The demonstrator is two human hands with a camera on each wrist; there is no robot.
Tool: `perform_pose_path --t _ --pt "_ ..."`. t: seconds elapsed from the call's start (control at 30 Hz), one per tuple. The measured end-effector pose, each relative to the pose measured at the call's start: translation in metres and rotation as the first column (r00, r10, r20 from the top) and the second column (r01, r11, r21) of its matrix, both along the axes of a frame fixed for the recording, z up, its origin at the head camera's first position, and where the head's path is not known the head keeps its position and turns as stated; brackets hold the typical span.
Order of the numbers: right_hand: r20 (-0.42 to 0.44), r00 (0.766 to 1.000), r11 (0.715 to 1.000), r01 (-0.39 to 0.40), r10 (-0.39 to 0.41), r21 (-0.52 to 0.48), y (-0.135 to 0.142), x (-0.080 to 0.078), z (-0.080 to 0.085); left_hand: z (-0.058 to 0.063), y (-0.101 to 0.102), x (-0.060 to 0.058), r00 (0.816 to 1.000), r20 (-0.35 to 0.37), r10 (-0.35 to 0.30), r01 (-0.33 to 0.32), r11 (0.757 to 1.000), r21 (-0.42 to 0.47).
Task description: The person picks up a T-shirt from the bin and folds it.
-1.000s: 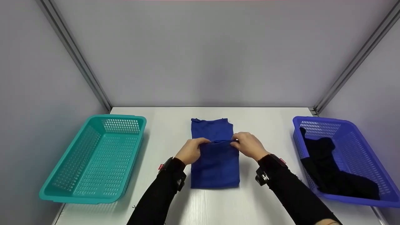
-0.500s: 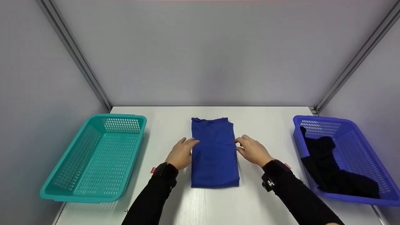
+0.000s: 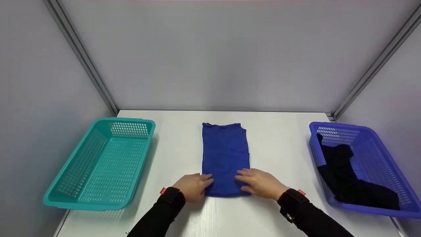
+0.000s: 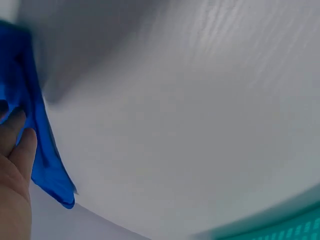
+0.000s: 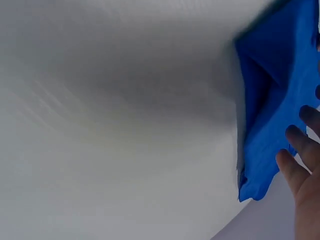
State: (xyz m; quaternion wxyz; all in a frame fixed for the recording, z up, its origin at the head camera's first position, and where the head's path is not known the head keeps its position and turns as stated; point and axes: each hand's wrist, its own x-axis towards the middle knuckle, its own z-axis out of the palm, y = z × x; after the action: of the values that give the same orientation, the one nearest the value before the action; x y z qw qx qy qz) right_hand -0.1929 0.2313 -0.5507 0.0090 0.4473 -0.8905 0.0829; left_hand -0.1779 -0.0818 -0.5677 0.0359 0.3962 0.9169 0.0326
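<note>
A folded blue garment (image 3: 225, 148) lies flat in the middle of the white table, its long sides running away from me. My left hand (image 3: 193, 187) is at its near left corner, fingertips over the fabric. Opposite it, my right hand (image 3: 260, 183) reaches in over the near right edge with its fingers extended and spread. In the left wrist view, the garment's side edge (image 4: 46, 145) shows beside the fingers. The right wrist view has a raised fold (image 5: 265, 75) along the other side. Neither hand grips the cloth.
On the left stands a teal perforated basket (image 3: 148, 158) with nothing in it. A purple basket (image 3: 371, 131) sits on the right, holding black cloth (image 3: 358, 191). Grey wall panels (image 3: 223, 59) close off the back and sides.
Both hands released the pinched upper layer, which now lies flat on the garment. They moved apart to its sides, then down toward its near end, where the fingers overlap the cloth.
</note>
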Motion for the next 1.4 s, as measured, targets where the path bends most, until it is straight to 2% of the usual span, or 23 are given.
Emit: perform_pose_path --t 0.1,0.2,0.33,0.4,0.5,0.57,0.63,0.77,0.9,1.0,1.1,1.27,1.4 --pt "0.014 1.0 0.999 -0.018 0.017 0.049 0.002 0.011 -0.011 -0.006 -0.005 0.005 1.0 -0.01 0.004 -0.005 0.999 -0.048" --pt "0.009 1.0 0.997 -0.013 0.012 0.078 0.007 0.019 -0.021 -0.009 -0.009 0.01 0.999 -0.037 -0.019 0.016 0.996 -0.088" --pt "-0.063 0.998 0.995 -0.015 0.021 0.099 0.01 0.024 -0.03 -0.013 -0.012 0.016 0.987 -0.143 -0.07 0.053 0.992 -0.117" --pt "-0.117 0.992 0.993 -0.025 0.039 0.116 0.01 0.025 -0.034 -0.015 -0.012 0.018 0.969 -0.227 -0.096 0.068 0.989 -0.128" --pt "-0.213 0.975 0.988 -0.035 0.067 0.151 0.009 0.027 -0.039 -0.02 -0.008 0.019 0.923 -0.362 -0.13 0.081 0.986 -0.148" --pt "-0.264 0.961 0.986 -0.039 0.082 0.165 0.008 0.028 -0.041 -0.022 -0.005 0.019 0.89 -0.43 -0.148 0.084 0.983 -0.164" --pt "-0.31 0.947 0.983 -0.032 0.088 0.181 0.008 0.029 -0.044 -0.023 -0.003 0.019 0.866 -0.476 -0.155 0.083 0.982 -0.17" --pt "-0.412 0.905 0.976 -0.015 0.106 0.218 0.01 0.031 -0.047 -0.024 0.0 0.021 0.845 -0.512 -0.151 0.075 0.983 -0.166" --pt "-0.497 0.857 0.969 -0.008 0.133 0.247 0.011 0.034 -0.047 -0.024 0.005 0.024 0.853 -0.502 -0.145 0.053 0.98 -0.193" --pt "-0.521 0.842 0.965 -0.002 0.143 0.261 0.01 0.036 -0.049 -0.024 0.008 0.026 0.854 -0.498 -0.15 0.039 0.974 -0.225" --pt "-0.533 0.834 0.965 0.004 0.14 0.261 0.009 0.036 -0.049 -0.024 0.011 0.027 0.85 -0.507 -0.145 0.032 0.974 -0.225" --pt "-0.544 0.829 0.976 -0.013 0.131 0.216 0.008 0.034 -0.048 -0.024 0.011 0.026 0.844 -0.525 -0.106 0.02 0.986 -0.166" --pt "-0.539 0.836 0.99 -0.033 0.104 0.141 0.008 0.03 -0.042 -0.018 0.009 0.024 0.854 -0.516 -0.07 0.014 0.994 -0.112"
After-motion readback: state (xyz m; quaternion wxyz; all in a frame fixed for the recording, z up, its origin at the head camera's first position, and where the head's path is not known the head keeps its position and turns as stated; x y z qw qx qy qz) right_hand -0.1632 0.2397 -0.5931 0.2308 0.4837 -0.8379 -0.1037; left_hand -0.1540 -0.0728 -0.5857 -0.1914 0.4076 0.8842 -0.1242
